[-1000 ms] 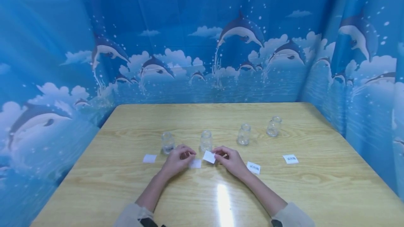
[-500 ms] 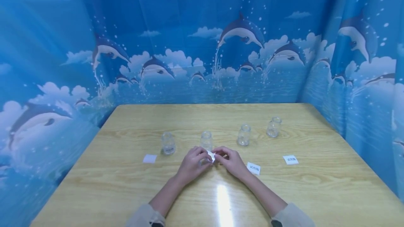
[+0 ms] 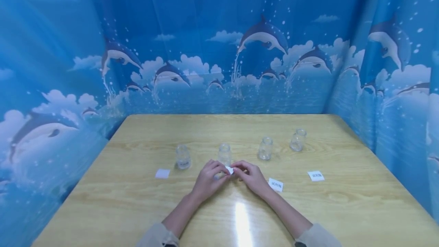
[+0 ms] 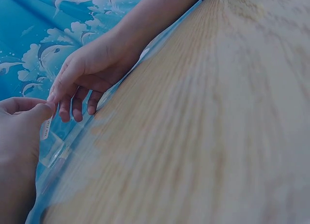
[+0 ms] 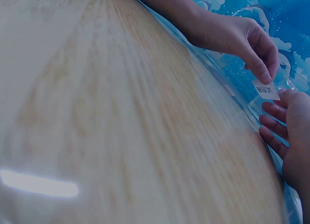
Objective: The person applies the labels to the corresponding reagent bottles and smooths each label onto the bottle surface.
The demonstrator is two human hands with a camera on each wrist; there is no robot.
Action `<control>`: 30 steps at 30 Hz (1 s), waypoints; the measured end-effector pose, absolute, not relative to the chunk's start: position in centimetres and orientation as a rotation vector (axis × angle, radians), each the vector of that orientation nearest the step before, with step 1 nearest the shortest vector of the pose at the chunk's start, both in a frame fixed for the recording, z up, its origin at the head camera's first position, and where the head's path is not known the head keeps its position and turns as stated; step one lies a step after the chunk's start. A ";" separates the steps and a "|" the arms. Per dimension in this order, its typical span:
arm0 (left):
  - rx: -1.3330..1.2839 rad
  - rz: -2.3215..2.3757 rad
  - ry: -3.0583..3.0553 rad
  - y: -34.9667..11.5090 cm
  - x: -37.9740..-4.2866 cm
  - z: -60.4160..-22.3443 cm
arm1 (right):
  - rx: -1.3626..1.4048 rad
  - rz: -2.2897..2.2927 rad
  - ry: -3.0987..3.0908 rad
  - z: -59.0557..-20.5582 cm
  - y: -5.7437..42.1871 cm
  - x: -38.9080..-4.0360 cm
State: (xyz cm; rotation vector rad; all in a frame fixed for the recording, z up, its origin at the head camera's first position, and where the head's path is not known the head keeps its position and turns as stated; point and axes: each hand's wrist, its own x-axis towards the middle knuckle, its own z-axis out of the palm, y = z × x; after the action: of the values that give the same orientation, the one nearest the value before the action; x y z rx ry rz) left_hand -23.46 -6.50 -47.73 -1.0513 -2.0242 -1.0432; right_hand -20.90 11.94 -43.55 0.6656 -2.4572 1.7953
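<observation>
A small white label [image 3: 229,170] with dark printed characters, legible as print in the right wrist view, is stretched between both hands. My left hand [image 3: 208,180] pinches its left side between thumb and forefinger. On the other side my right hand [image 3: 252,178] pinches it the same way, its remaining fingers loosely bent in the left wrist view. Just beyond the fingertips stands a clear glass jar [image 3: 224,153], its lower part overlapped by the hands. Farther left is another glass jar [image 3: 183,157] with dark print low on its front.
Two more glass jars [image 3: 265,148] [image 3: 298,140] stand to the back right. Printed white labels [image 3: 276,185] [image 3: 316,176] lie right of my hands, and a plain pale slip [image 3: 162,174] lies at left on the wooden table [image 3: 192,125]. A dolphin-print curtain surrounds the table.
My left hand has moved right from beside the left jar and taken hold of the label that my right hand held alone. The right hand has stayed nearly in place.
</observation>
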 end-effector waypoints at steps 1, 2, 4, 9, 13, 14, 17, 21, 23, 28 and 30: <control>-1.041 -1.072 -2.018 -6.5 -23.4 -47.7 | 0.657 1.809 -2.456 -43.6 12.0 -20.9; -1.026 -1.102 -2.018 -6.4 -23.3 -47.7 | 0.647 1.817 -2.454 -43.6 12.0 -20.9; -0.988 -1.182 -2.012 -6.3 -23.3 -47.7 | 0.634 1.848 -2.434 -43.6 12.0 -21.0; -0.802 -1.480 -2.020 -6.1 -22.7 -46.7 | 0.714 1.764 -2.411 -43.8 12.0 -21.2; -0.673 -1.681 -2.063 -6.0 -21.4 -44.7 | 0.803 1.642 -2.433 -43.9 11.9 -21.1; -0.657 -1.712 -2.078 -6.0 -21.1 -44.3 | 0.807 1.635 -2.432 -44.0 11.8 -21.0; -0.630 -1.755 -2.098 -5.9 -20.8 -43.8 | 0.787 1.663 -2.419 -44.1 11.8 -21.0; -0.603 -1.764 -2.105 -5.9 -20.9 -43.9 | 0.736 1.697 -2.402 -44.0 11.8 -21.0; -0.588 -1.772 -2.110 -5.9 -21.0 -43.9 | 0.683 1.730 -2.409 -43.9 11.9 -21.0; -0.516 -1.791 -2.158 -6.0 -22.1 -45.7 | 0.477 1.893 -2.385 -43.6 11.9 -21.2; -0.488 -1.779 -2.193 -6.1 -22.6 -46.6 | 0.436 1.944 -2.340 -43.6 11.9 -21.3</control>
State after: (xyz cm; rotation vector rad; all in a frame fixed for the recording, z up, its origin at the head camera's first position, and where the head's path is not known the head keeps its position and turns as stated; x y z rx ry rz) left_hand -22.58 -6.06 -46.62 -0.4882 -2.1928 -1.7788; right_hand -21.29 11.91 -43.57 0.4360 -2.3396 1.9442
